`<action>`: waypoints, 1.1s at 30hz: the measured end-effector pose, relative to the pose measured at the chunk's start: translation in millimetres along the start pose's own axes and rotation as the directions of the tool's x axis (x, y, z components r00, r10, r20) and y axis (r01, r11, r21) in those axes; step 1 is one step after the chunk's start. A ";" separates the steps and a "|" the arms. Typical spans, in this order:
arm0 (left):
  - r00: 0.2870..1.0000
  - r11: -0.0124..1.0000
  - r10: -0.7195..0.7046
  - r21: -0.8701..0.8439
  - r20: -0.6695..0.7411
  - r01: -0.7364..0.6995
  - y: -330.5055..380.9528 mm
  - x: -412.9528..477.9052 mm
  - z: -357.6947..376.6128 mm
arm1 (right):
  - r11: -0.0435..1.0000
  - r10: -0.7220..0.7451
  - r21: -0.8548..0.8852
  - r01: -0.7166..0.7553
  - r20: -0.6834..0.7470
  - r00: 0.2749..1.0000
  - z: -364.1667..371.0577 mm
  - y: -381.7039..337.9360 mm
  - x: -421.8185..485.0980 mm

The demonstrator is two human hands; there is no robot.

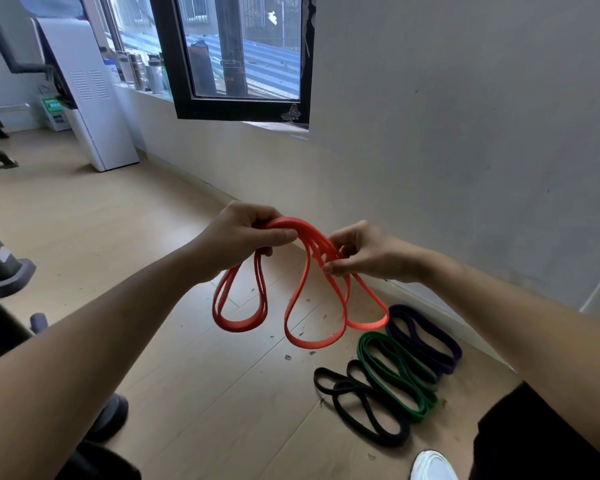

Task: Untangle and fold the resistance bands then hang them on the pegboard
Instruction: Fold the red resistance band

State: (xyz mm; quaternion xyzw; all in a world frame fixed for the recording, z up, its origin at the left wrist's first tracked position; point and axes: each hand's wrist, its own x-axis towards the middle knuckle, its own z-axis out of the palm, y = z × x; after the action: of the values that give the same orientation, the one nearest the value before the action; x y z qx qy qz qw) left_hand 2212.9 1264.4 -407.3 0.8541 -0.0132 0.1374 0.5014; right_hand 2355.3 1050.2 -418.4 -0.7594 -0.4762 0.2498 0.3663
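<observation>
I hold an orange-red resistance band in the air in front of me, folded into several hanging loops. My left hand grips the top of the bundle, with two loops dangling below it. My right hand pinches the strands at the right side, where other loops hang down. On the wooden floor below lie a purple band, a green band and a black band, side by side near the wall. No pegboard is in view.
A grey wall runs along the right, with an open black-framed window above. A white appliance stands at the back left. Dark exercise equipment sits at the left. Small debris is scattered on the floor. A white shoe shows at the bottom.
</observation>
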 end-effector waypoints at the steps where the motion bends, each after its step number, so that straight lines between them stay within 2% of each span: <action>1: 1.000 1.000 -0.002 -0.019 -0.013 0.001 -0.3 0.0 0.5 | 0.999 0.002 0.041 -0.003 0.021 1.000 3.2 -0.3 0.0; 4: 0.999 0.998 -0.015 -0.066 -0.037 0.012 -0.2 -0.7 1.7 | 0.991 0.016 0.130 -0.023 0.059 0.998 13.0 -4.5 2.6; 8: 0.998 0.980 -0.047 -0.194 -0.032 0.040 2.3 -1.5 3.0 | 0.989 0.015 0.149 -0.005 -0.067 0.998 24.2 -10.1 9.6; 11: 0.997 0.976 -0.052 -0.212 -0.053 0.040 2.8 -1.6 1.8 | 0.980 0.009 0.197 0.023 -0.161 0.987 28.7 -12.4 11.0; 13: 0.997 0.987 -0.045 -0.156 -0.062 0.034 3.5 -2.1 -0.1 | 0.979 -0.004 0.197 0.045 -0.201 0.980 27.2 -14.9 10.2; 16: 0.998 0.999 0.004 0.040 -0.066 -0.002 5.4 -1.9 -1.0 | 0.983 -0.047 0.165 0.086 -0.228 0.973 22.8 -19.5 6.7; 20: 0.998 0.981 0.065 0.183 0.005 -0.065 7.4 -1.1 -1.8 | 0.988 -0.114 0.072 0.137 -0.259 0.959 17.6 -24.3 0.1; 24: 0.998 0.955 0.044 0.291 0.051 -0.057 8.0 0.9 -5.3 | 0.990 -0.124 0.038 0.139 -0.272 0.954 9.4 -23.3 -4.9; 26: 0.998 0.960 0.012 0.279 0.055 -0.027 9.1 1.6 -5.5 | 0.992 -0.106 0.032 0.119 -0.263 0.959 8.0 -20.3 -6.3; 33: 0.996 0.996 -0.055 0.072 0.065 0.050 12.4 1.0 -3.7 | 0.997 -0.078 -0.006 0.078 -0.235 0.969 24.4 -15.8 -5.3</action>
State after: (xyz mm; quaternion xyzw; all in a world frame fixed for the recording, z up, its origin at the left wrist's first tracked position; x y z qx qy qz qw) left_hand 2211.1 1261.5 -394.8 0.8754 -0.0028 0.0958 0.4739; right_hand 2326.8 1057.5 -420.5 -0.7637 -0.4585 0.1443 0.4309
